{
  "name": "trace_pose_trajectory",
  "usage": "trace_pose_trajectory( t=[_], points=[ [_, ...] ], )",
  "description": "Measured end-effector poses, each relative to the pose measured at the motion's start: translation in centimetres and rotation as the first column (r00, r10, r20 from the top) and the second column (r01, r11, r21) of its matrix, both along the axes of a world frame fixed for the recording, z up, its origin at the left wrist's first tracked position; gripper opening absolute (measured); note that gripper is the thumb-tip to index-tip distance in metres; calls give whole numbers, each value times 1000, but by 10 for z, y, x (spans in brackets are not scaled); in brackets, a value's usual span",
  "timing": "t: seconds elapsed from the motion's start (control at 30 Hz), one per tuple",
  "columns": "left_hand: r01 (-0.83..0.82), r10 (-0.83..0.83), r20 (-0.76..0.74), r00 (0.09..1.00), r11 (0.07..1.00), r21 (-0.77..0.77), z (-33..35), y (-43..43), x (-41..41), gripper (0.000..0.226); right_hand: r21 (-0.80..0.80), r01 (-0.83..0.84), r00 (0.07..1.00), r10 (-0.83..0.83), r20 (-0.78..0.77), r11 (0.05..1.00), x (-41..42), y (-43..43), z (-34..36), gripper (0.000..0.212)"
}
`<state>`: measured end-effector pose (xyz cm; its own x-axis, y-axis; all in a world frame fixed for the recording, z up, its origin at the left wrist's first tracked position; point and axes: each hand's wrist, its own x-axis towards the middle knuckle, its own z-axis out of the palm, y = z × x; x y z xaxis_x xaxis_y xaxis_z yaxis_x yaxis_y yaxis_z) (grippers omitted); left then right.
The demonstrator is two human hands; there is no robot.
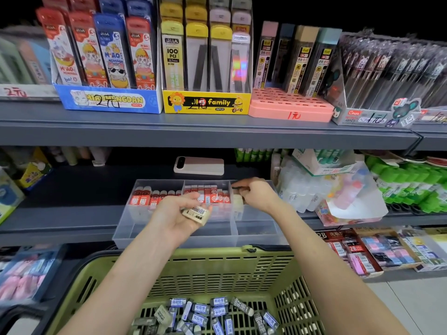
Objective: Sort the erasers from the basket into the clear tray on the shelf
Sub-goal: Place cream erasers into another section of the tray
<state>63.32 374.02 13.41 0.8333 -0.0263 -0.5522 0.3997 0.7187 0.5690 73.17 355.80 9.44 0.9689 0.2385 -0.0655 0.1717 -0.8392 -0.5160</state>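
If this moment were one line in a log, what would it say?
left hand: holding beige eraser | right hand: reaching into clear tray, right compartment | basket: many erasers left

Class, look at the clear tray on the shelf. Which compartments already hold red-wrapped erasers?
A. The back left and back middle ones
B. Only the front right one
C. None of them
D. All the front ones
A: the red-wrapped erasers stand in rows in the back left and back middle compartments of the clear tray, while its front compartments look bare.
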Motion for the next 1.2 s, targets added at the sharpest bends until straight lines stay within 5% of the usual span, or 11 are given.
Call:
trace_pose_trajectory(
  t=[0.17, 0.3, 0.43, 0.53, 0.6, 0.67, 0.73, 0.8, 0.87, 1.0, 1.2],
  points=[
    [-63, 61, 75, 995, 998, 23, -3, -9, 3, 20, 96, 78, 963, -100, 252, 992, -36, -3, 14, 25],
    [-105, 102, 187, 977, 994, 7, -5, -20, 4, 22, 323, 7, 991, -51, 128, 946, -83, 9, 28, 34],
    [-93, 73, 318, 945, 995, 47, -7, -40, 0, 23, 538, 55, 990, -115, 78, 841, -106, 24, 22, 17],
    [-98, -48, 453, 890, 951, 292, -13, -46, -5, 22, 729, 145, 980, -200, -11, 669, -105, 15, 21, 5],
    [-181, -264, 514, 816, 729, 661, -20, -40, -9, 21, 758, 185, 958, -288, 4, 626, -96, -2, 25, 5],
    [-310, -509, 437, 742, 317, 896, -29, -32, -13, 17, 584, 200, 912, -367, 182, 786, -80, -22, 27, 11],
    [-405, -659, 299, 691, -10, 914, -39, -25, -16, 22, 81, 233, 859, -244, 451, 969, -62, -34, 25, 16],
    [-433, -730, 173, 662, -184, 882, -46, -21, -21, 31, -363, 216, 875, -15, 484, 907, -47, -35, 20, 20],
    [-450, -754, 108, 647, -263, 854, -48, -18, -27, 40, -475, 118, 919, 86, 385, 872, -37, -31, 14, 24],
    [-420, -752, 32, 658, -331, 845, -50, -13, -31, 50, -352, -55, 981, 117, 156, 934, -24, -31, 3, 33],
    [-381, -759, -9, 650, -336, 862, -51, -7, -38, 51, -331, -76, 970, 147, 194, 941, -35, -34, -2, 32]
  ],
)
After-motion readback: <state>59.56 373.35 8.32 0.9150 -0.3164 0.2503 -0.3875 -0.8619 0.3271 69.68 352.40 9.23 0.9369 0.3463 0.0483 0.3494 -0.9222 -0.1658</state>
